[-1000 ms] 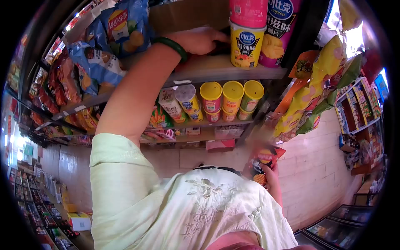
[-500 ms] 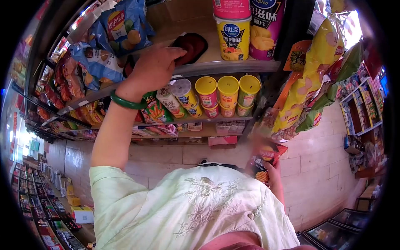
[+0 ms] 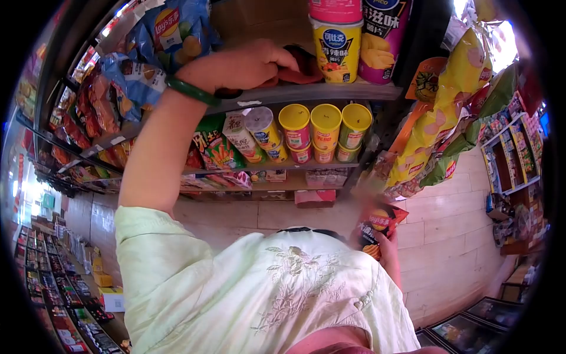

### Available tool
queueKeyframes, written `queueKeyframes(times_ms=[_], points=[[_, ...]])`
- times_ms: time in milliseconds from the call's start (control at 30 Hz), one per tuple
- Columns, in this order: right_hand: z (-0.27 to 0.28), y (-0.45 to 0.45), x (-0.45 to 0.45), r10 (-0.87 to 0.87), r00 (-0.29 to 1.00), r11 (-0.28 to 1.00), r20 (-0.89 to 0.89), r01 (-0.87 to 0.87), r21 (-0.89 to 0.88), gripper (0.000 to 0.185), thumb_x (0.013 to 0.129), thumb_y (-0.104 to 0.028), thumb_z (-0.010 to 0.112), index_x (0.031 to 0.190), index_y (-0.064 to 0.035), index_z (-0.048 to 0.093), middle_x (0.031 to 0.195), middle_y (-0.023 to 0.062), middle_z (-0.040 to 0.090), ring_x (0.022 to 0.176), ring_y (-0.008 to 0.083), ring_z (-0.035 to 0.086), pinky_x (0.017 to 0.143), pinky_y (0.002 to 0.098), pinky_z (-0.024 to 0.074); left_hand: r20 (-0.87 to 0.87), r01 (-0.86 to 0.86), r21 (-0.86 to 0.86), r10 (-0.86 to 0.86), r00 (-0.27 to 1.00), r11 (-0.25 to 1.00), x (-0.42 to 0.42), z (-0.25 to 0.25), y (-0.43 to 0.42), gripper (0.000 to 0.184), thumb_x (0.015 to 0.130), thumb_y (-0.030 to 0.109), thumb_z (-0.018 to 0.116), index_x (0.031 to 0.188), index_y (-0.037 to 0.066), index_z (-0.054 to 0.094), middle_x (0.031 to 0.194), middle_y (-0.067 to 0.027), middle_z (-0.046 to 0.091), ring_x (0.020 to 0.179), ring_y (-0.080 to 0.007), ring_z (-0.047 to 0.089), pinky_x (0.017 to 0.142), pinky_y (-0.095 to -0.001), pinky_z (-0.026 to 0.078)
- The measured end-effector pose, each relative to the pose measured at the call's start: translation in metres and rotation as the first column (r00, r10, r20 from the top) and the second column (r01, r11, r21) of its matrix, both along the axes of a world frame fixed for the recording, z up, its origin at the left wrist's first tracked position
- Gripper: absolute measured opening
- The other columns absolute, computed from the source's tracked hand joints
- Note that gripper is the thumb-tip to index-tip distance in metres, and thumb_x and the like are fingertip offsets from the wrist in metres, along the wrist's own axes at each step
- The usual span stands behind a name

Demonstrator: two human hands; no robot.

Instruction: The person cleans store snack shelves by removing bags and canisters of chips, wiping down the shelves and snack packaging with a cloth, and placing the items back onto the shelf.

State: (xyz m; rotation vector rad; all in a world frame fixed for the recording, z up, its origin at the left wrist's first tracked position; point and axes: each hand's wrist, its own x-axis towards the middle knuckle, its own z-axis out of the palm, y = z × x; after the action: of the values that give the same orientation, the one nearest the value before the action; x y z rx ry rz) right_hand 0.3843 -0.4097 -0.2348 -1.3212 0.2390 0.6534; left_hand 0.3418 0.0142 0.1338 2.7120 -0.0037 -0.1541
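Observation:
My left hand [image 3: 244, 64], with a green bangle at its wrist, presses a dark red cloth [image 3: 305, 69] on the upper shelf [image 3: 354, 91]. Its fingers are closed on the cloth, which reaches up to a yellow can of potato chips [image 3: 336, 52]. To the left of this hand lie blue bags of chips [image 3: 183, 32]. Lower on the right, my right hand [image 3: 388, 251] grips a black and red bag of potato chips [image 3: 372, 230] by its edge. Part of that hand is hidden behind the bag and my shirt.
Yellow-lidded cans [image 3: 325, 127] and snack packs stand on the shelf below. Large chip bags [image 3: 439, 112] hang at the rack's right side. Tiled floor [image 3: 436, 253] shows below, and more stocked shelves [image 3: 512, 147] stand at the far right.
My left hand has slid right along the shelf with the cloth, nearer to the yellow can. My right hand and its chip bag have hardly moved.

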Motion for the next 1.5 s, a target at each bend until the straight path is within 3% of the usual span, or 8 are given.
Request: queueKeyframes(times_ms=[233, 433, 667, 967, 1067, 1133, 1300, 1500], points=[[0.008, 0.012, -0.004, -0.013, 1.0, 1.0, -0.024, 0.012, -0.027, 0.053, 0.073, 0.003, 0.065, 0.121, -0.0046, 0.045, 0.106, 0.0122, 0.06, 0.087, 0.0225, 0.063, 0.072, 0.0339, 0.0547, -0.248, -0.433, 0.145, 0.456, 0.855, 0.89, -0.024, 0.016, 0.02, 0.027, 0.078, -0.001, 0.047, 0.098, -0.001, 0.063, 0.081, -0.0154, 0.063, 0.075, -0.0288, 0.061, 0.069, -0.0357, 0.048], [-0.022, 0.014, 0.001, 0.057, 0.998, 0.995, 0.031, -0.06, 0.086, 0.052, 0.072, 0.001, 0.067, 0.119, -0.0021, 0.045, 0.107, 0.0123, 0.06, 0.089, 0.0221, 0.062, 0.075, 0.033, 0.0528, -0.093, -0.125, 0.657, 0.245, 0.965, 0.743, -0.042, 0.014, 0.039, 0.021, 0.076, 0.006, 0.051, 0.089, 0.0, 0.066, 0.085, -0.0235, 0.065, 0.082, -0.0361, 0.063, 0.07, -0.04, 0.049], [-0.035, 0.014, -0.003, 0.063, 0.997, 0.998, 0.043, -0.064, 0.005, 0.053, 0.071, 0.002, 0.067, 0.119, -0.0016, 0.045, 0.106, 0.0128, 0.06, 0.088, 0.0223, 0.063, 0.074, 0.0332, 0.053, -0.038, -0.187, 0.72, 0.307, 0.951, 0.669, -0.026, 0.003, 0.057, 0.023, 0.078, 0.014, 0.052, 0.086, -0.001, 0.066, 0.089, -0.0252, 0.063, 0.086, -0.0394, 0.062, 0.074, -0.0435, 0.049], [-0.008, 0.032, -0.01, 0.09, 0.995, 0.996, 0.036, -0.089, -0.028, 0.052, 0.071, 0.004, 0.067, 0.117, -0.0026, 0.045, 0.103, 0.012, 0.061, 0.084, 0.0219, 0.063, 0.071, 0.0335, 0.0545, 0.14, -0.031, 0.254, -0.006, 0.99, 0.967, 0.037, -0.006, -0.003, 0.027, 0.076, 0.007, 0.048, 0.094, -0.001, 0.066, 0.078, -0.0193, 0.064, 0.075, -0.0313, 0.062, 0.07, -0.0388, 0.048], [0.003, 0.037, -0.016, 0.087, 0.995, 0.994, 0.049, -0.083, -0.077, 0.053, 0.071, 0.003, 0.068, 0.118, -0.0025, 0.044, 0.104, 0.012, 0.06, 0.085, 0.022, 0.063, 0.071, 0.0339, 0.0544, 0.356, -0.113, -0.201, 0.18, 0.917, 0.973, 0.024, 0.001, -0.02, 0.027, 0.079, 0.008, 0.047, 0.097, -0.001, 0.065, 0.072, -0.011, 0.063, 0.066, -0.02, 0.061, 0.061, -0.0333, 0.047], [0.014, 0.039, -0.023, 0.083, 0.991, 0.994, 0.106, -0.075, -0.074, 0.047, 0.076, -0.001, 0.063, 0.119, -0.0026, 0.043, 0.103, 0.0131, 0.061, 0.084, 0.0251, 0.064, 0.07, 0.0362, 0.0553, 0.297, 0.058, -0.678, 0.201, 0.933, 0.733, -0.014, 0.022, -0.039, 0.024, 0.082, 0.01, 0.048, 0.096, -0.001, 0.064, 0.07, -0.0034, 0.06, 0.061, -0.0099, 0.056, 0.052, -0.0255, 0.042], [0.061, 0.059, -0.039, 0.031, 0.997, 0.991, 0.065, -0.039, 0.127, 0.065, 0.072, 0.007, 0.061, 0.131, -0.0072, 0.04, 0.114, 0.0119, 0.058, 0.097, 0.0241, 0.062, 0.08, 0.0363, 0.0534, 0.412, 0.176, -0.57, 0.094, 0.906, 0.802, -0.083, 0.013, -0.046, 0.021, 0.083, 0.012, 0.045, 0.089, 0.001, 0.062, 0.066, 0.0015, 0.056, 0.052, -0.0034, 0.046, 0.046, -0.0181, 0.033], [0.133, 0.113, -0.069, 0.023, 0.972, 0.947, 0.233, -0.095, 0.306, 0.06, 0.074, -0.004, 0.067, 0.128, -0.0042, 0.041, 0.113, 0.008, 0.059, 0.1, 0.0182, 0.059, 0.087, 0.0331, 0.0487, -0.015, -0.145, -0.542, 0.163, 0.986, 0.828, -0.172, -0.099, 0.021, 0.02, 0.084, 0.011, 0.044, 0.09, 0.002, 0.062, 0.078, 0.0034, 0.057, 0.063, -0.0032, 0.048, 0.053, -0.0185, 0.037]])
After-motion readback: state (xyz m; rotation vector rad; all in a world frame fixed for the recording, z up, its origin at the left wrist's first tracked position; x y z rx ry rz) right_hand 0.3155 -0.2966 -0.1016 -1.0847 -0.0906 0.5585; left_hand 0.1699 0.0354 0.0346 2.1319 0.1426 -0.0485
